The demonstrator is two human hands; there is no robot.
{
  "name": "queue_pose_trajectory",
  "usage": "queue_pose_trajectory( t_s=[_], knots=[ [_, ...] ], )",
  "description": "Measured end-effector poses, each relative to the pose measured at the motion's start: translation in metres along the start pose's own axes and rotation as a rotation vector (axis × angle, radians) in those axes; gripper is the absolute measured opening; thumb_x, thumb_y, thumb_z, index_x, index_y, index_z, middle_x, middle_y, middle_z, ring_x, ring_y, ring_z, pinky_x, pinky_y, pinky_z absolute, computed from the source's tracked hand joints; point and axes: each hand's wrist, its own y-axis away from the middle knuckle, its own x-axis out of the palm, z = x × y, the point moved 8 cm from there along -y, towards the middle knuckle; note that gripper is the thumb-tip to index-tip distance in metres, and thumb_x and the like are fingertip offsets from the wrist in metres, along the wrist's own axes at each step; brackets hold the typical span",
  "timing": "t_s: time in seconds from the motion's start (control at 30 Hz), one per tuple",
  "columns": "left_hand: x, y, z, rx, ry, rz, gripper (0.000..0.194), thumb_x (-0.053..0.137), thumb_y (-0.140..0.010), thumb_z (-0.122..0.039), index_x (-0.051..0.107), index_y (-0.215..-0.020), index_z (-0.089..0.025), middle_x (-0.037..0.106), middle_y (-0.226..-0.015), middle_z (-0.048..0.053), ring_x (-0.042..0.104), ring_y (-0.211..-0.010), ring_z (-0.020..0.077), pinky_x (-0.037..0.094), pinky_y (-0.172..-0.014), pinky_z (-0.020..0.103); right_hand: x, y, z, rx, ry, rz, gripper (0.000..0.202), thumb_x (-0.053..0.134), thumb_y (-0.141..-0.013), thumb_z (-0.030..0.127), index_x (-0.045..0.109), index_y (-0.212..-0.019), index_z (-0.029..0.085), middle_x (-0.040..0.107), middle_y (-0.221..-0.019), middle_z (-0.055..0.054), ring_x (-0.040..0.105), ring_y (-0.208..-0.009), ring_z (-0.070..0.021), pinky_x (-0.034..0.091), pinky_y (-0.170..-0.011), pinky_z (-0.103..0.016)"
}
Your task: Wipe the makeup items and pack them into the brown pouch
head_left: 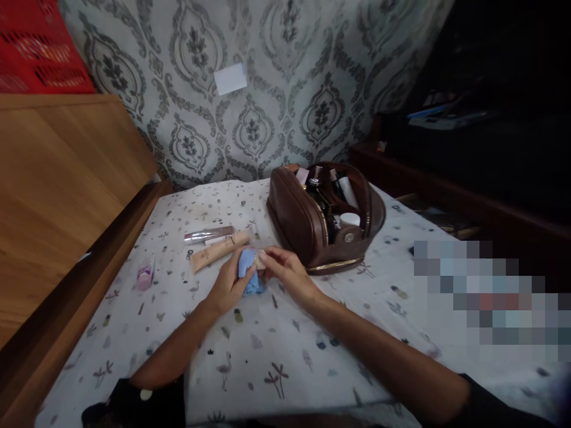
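Note:
My left hand (226, 282) is closed around a light blue cloth (250, 279), which hangs a little below the fingers. Pinched in the fingertips of my right hand (288, 272) is a small pale item (260, 260), held against the cloth; what it is cannot be made out. Just beyond my left hand lie a beige tube (218, 252) and a silver tube (208, 235), with another white item partly hidden between them. A brown zip bag (297, 217) stands open behind my right hand, with bottles and a white-lidded jar (350, 220) inside.
A small pink-purple bottle (145, 276) lies at the left of the patterned white cloth surface (250, 362). Wooden furniture (66, 190) borders the left side, with a red basket (42, 50) above it. Patterned wallpaper covers the back wall. Dark shelving stands at the right, near a blurred patch.

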Motion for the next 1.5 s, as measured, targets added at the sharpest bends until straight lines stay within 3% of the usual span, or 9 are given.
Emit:
queue_pose_trajectory(
  t_s=[0.17, 0.43, 0.63, 0.8, 1.03, 1.27, 1.4, 1.5],
  knots=[
    [0.001, 0.004, -0.004, 0.146, -0.15, -0.018, 0.035, 0.05, -0.098, -0.035, 0.052, -0.129, -0.019, 0.066, -0.125, 0.013, 0.064, -0.114, 0.0256, 0.051, -0.101, 0.04, 0.0, 0.001, -0.009, 0.088, -0.057, -0.009, 0.05, 0.075, -0.071, 0.066, 0.064, -0.072, 0.017, 0.061, -0.055, 0.0, 0.056, -0.05, -0.0124, 0.043, -0.051, -0.025],
    [-0.001, 0.01, -0.007, 0.268, -0.269, -0.046, 0.041, 0.052, -0.096, -0.03, 0.05, -0.136, -0.022, 0.067, -0.125, 0.013, 0.067, -0.114, 0.0273, 0.055, -0.096, 0.041, 0.013, 0.005, -0.019, 0.24, -0.325, 0.122, 0.055, 0.081, -0.064, 0.065, 0.063, -0.074, 0.014, 0.065, -0.063, 0.001, 0.056, -0.05, -0.0078, 0.038, -0.049, -0.02],
    [-0.009, 0.008, -0.007, 0.207, -0.209, -0.086, 0.033, 0.052, -0.097, -0.037, 0.061, -0.125, -0.022, 0.072, -0.117, 0.01, 0.07, -0.108, 0.0259, 0.058, -0.091, 0.038, 0.019, 0.01, -0.012, 0.249, -0.374, 0.184, 0.052, 0.088, -0.061, 0.056, 0.06, -0.08, 0.015, 0.069, -0.071, 0.001, 0.064, -0.059, -0.0097, 0.039, -0.052, -0.02],
    [-0.013, 0.007, -0.006, 0.14, -0.078, -0.121, 0.038, 0.051, -0.096, -0.047, 0.071, -0.115, -0.021, 0.076, -0.104, 0.009, 0.072, -0.098, 0.0265, 0.061, -0.082, 0.036, 0.018, 0.012, -0.013, 0.276, -0.375, 0.191, 0.053, 0.091, -0.057, 0.052, 0.058, -0.076, 0.016, 0.067, -0.069, 0.003, 0.06, -0.06, -0.0081, 0.039, -0.054, -0.02],
    [-0.021, 0.007, 0.005, -0.069, -0.065, -0.215, 0.044, 0.057, -0.088, -0.057, 0.076, -0.088, -0.018, 0.077, -0.088, 0.008, 0.072, -0.086, 0.026, 0.06, -0.081, 0.034, 0.019, 0.007, -0.025, 0.309, -0.357, 0.179, 0.066, 0.099, -0.034, 0.036, 0.066, -0.089, 0.016, 0.069, -0.081, 0.005, 0.061, -0.068, -0.0077, 0.045, -0.066, -0.022],
    [-0.028, 0.004, -0.001, -0.052, -0.117, -0.283, 0.037, 0.061, -0.087, -0.053, 0.071, -0.086, -0.018, 0.072, -0.082, 0.005, 0.068, -0.078, 0.0216, 0.057, -0.071, 0.028, 0.016, 0.001, -0.018, 0.157, -0.232, 0.168, 0.072, 0.098, -0.034, 0.045, 0.071, -0.096, 0.018, 0.065, -0.083, 0.004, 0.056, -0.075, -0.0091, 0.045, -0.076, -0.025],
    [-0.034, -0.005, -0.013, -0.035, -0.116, -0.329, 0.035, 0.063, -0.086, -0.052, 0.067, -0.084, -0.018, 0.068, -0.074, 0.002, 0.064, -0.068, 0.0185, 0.054, -0.063, 0.025, 0.013, 0.0, 0.001, 0.034, -0.177, 0.139, 0.076, 0.095, -0.035, 0.054, 0.07, -0.097, 0.019, 0.063, -0.083, 0.003, 0.054, -0.075, -0.0109, 0.045, -0.072, -0.026],
    [-0.038, -0.02, -0.035, 0.031, -0.138, -0.336, 0.032, 0.065, -0.084, -0.049, 0.066, -0.084, -0.018, 0.067, -0.075, 0.001, 0.063, -0.068, 0.0173, 0.053, -0.062, 0.024, 0.012, 0.003, 0.027, -0.055, -0.186, 0.127, 0.072, 0.096, -0.037, 0.048, 0.068, -0.096, 0.02, 0.062, -0.085, 0.004, 0.054, -0.076, -0.0108, 0.046, -0.073, -0.026]
  ],
)
